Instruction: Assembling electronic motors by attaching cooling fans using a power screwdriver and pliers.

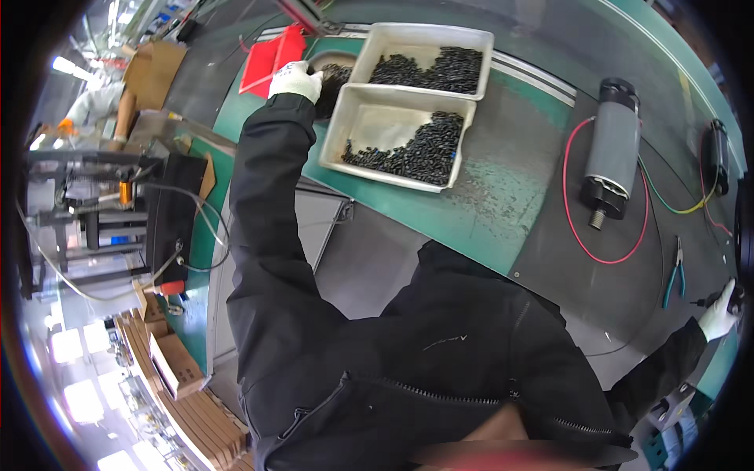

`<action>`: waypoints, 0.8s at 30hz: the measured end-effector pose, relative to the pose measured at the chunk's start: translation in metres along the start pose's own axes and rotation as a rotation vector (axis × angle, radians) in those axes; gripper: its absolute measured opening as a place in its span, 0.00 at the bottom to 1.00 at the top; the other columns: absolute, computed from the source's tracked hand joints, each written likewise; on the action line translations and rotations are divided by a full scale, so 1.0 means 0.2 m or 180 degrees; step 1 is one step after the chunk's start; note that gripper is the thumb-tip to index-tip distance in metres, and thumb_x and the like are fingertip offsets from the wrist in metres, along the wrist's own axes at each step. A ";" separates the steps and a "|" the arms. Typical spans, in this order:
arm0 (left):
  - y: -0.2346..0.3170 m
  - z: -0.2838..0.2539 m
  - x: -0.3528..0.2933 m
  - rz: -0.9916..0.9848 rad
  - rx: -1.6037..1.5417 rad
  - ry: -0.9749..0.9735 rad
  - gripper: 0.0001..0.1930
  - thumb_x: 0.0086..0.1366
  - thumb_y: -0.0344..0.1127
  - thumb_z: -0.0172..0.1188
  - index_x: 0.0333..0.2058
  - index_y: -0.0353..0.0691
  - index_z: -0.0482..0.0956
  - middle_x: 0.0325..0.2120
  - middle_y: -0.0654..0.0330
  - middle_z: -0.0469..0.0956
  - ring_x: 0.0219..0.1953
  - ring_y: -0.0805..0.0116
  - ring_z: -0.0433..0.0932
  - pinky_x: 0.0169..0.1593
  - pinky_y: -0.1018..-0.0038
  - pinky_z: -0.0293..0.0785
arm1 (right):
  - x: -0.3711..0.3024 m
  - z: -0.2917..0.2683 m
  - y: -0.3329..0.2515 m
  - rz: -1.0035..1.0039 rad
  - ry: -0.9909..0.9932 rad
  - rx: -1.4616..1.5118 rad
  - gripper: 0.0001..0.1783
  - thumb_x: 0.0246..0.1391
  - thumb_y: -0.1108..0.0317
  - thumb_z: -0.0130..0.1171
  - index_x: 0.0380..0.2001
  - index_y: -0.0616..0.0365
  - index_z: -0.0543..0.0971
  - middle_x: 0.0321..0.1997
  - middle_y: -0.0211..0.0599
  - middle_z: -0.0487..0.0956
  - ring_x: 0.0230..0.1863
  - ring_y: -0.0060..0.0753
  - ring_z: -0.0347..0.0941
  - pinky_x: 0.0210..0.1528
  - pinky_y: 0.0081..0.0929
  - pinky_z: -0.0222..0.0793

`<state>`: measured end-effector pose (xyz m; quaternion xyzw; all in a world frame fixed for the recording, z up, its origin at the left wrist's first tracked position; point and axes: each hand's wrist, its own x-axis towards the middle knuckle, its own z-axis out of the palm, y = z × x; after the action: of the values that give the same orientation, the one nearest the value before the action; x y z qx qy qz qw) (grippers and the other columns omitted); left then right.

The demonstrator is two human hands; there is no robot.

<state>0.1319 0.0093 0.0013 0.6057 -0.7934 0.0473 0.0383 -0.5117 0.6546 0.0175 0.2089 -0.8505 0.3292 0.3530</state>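
My left hand (296, 81), in a white glove, reaches to the far side of the bench and is at a round bowl (340, 60) of small dark parts. Its fingertips are hidden, so what they pinch does not show. Just beside it stands a red bin (265, 64). Two whitish trays (343, 125) hold heaps of small black parts (424, 153), right of that bowl. Out at the far right edge, my right hand (719, 312), also gloved, is closed around a black tool with a thin bit (703, 301); part of the tool is cut off by the rim.
On the bench's right lie a grey cylindrical motor (613, 149) with a red wire loop (567, 184), a smaller black cylinder (718, 157) and blue-handled pliers (674, 275). To the left are a black metal frame (102, 220) with cables and cardboard boxes (177, 365).
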 end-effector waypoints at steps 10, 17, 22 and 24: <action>-0.15 0.17 0.26 0.0215 0.0578 -0.0333 0.20 0.56 0.47 0.56 0.40 0.39 0.82 0.38 0.43 0.80 0.44 0.46 0.78 0.48 0.57 0.73 | -0.35 -0.05 -0.54 -0.0427 0.1322 -0.0419 0.22 0.45 0.65 0.68 0.41 0.69 0.77 0.41 0.50 0.79 0.44 0.44 0.75 0.53 0.36 0.68; -0.31 0.30 0.39 0.0206 0.0798 -0.0184 0.16 0.53 0.43 0.60 0.35 0.37 0.82 0.34 0.44 0.81 0.40 0.47 0.80 0.46 0.59 0.74 | -0.69 0.10 -0.59 -0.0410 -0.1666 -0.0924 0.28 0.51 0.55 0.61 0.55 0.53 0.74 0.53 0.56 0.73 0.59 0.56 0.66 0.61 0.43 0.62; -0.18 0.28 0.32 0.0148 0.0694 -0.0525 0.22 0.57 0.46 0.55 0.41 0.32 0.80 0.37 0.37 0.78 0.44 0.42 0.78 0.49 0.55 0.73 | -0.58 0.05 -0.55 -0.0779 -0.1928 -0.0956 0.22 0.58 0.59 0.54 0.55 0.51 0.74 0.50 0.57 0.74 0.50 0.57 0.72 0.53 0.43 0.67; -0.13 0.32 0.35 0.0243 0.0704 -0.0446 0.21 0.57 0.44 0.53 0.38 0.31 0.80 0.37 0.35 0.78 0.43 0.40 0.78 0.48 0.54 0.73 | -0.58 0.06 -0.47 -0.0503 -0.1863 -0.0830 0.20 0.61 0.60 0.52 0.55 0.53 0.73 0.51 0.56 0.73 0.52 0.55 0.70 0.55 0.40 0.66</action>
<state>0.1377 -0.0712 -0.0537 0.5774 -0.8065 0.0935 -0.0861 -0.3850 0.5954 -0.0368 0.3131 -0.9320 0.1152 0.1418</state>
